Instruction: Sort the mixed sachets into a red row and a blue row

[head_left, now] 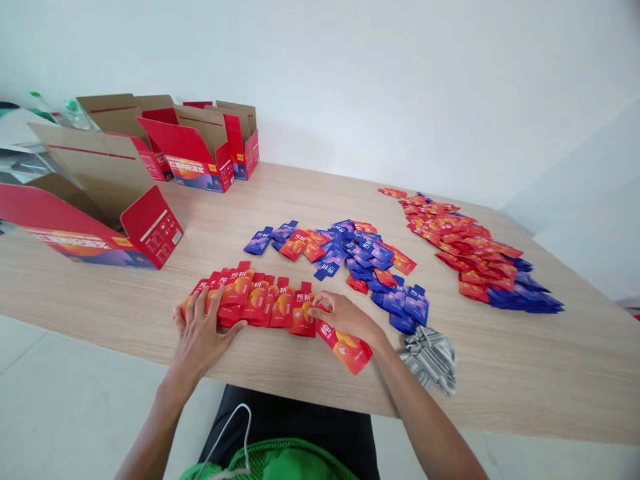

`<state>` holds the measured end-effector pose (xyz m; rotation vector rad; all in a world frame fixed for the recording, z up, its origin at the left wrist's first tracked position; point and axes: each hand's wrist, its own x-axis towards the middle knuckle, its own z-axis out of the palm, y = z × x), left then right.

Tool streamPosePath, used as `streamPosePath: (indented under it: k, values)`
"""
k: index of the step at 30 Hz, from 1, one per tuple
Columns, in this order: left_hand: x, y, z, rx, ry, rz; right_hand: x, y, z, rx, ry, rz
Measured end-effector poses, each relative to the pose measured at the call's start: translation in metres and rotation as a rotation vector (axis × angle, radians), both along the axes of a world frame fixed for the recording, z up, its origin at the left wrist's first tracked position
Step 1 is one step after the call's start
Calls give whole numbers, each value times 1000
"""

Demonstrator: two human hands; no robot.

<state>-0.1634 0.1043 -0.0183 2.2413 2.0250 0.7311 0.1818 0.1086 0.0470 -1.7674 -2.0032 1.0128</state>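
Green mesh (pixel 265 453) lies nearest us; beyond it, a row of red pouches (pixel 255 303) is partly laid out on the bench (pixel 525 373).
We pinch one red pouch (pixel 347 350) by its upper end, the grip of our right hand (pixel 347 315) together on it, just right of the row. Our left hand (pixel 204 333) spreads over the row's left end; we cannot tell whether its grip clamps anything. We judge the work partway along: several pouches already overlap in line, while a mixed blue-and-red cluster (pixel 360 252) behind them and a larger heap (pixel 450 233) at far right remain outside it. Near our right forearm rests a striped cloth (pixel 431 357). Farther left, red cartons (pixel 159 230) stand open; their bottoms are hidden from us.
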Motion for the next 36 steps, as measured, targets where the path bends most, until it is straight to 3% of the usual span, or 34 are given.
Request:
streamPosePath:
  k: [5,9,19,29,36]
  values:
    - [10,9,-2,-19,61,-4,-18,-31,9,-39,-230,42]
    - [21,17,-3,-2,82,-15,-31,-41,7,-59,-376,45]
    - [15,34,-7,-75,41,-205,-38,-23,9,-40,-457,-42]
    - [39,20,-7,-18,21,-231,-60,-27,-3,18,-451,39]
    - [56,45,-10,-17,8,-216,-70,-8,-4,51,-458,-71]
